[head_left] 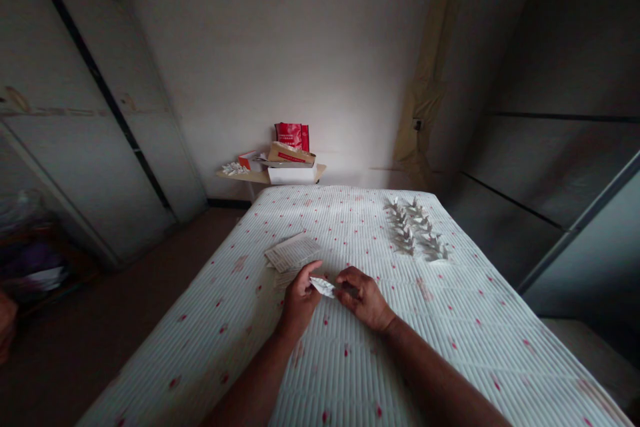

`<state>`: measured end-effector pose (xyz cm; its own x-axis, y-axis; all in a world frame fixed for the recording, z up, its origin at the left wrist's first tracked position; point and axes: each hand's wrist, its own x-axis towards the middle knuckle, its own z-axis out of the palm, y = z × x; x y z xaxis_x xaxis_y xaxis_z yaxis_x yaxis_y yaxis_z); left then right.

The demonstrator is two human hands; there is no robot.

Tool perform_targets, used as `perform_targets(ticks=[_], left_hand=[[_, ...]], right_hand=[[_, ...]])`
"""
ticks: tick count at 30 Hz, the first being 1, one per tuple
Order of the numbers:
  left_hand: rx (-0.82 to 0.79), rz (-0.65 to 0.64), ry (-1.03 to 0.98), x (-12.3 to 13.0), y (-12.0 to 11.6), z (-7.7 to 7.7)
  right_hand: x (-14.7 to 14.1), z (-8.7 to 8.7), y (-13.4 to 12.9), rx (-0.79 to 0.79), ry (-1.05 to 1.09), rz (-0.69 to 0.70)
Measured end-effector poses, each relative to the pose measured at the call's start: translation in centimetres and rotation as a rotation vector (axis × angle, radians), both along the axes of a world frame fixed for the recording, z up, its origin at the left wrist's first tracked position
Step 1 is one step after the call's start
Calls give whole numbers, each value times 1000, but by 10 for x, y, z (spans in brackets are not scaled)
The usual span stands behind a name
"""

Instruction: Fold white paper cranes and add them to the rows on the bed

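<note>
A small piece of folded paper [323, 287], whitish and narrow, is between my two hands above the bed. My left hand [301, 293] pinches its left end between thumb and fingers. At the other end, the curled fingers of my right hand [364, 297] close on the paper's tip. Just behind my left hand lies a loose stack of printed paper sheets [295, 250]. Farther off to the right, several folded paper cranes [403, 227] stand in two rows on the bedspread.
A white quilted bedspread [350, 360] with red dots covers the bed under my hands. Beyond its far edge, a small table [257, 177] carries a white box [293, 175], a red bag [291, 136] and a pile of small white pieces [234, 169]. Cabinets flank both sides.
</note>
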<state>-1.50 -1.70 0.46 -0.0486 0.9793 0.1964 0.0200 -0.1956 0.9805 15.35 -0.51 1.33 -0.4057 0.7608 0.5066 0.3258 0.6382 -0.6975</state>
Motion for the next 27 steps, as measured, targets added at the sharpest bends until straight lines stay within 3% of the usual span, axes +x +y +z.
perform_targets(ticks=[13,22,27], left_hand=[[17,42,82,0,-2,3],[39,-28,64,0,2,-7],[11,-64,78,0,1,-4]], right_hand=[[-2,6,-2,5,30,56],[-4,1,-1,-73,-4,33],[-5,-1,-1,-40,-49,-21]])
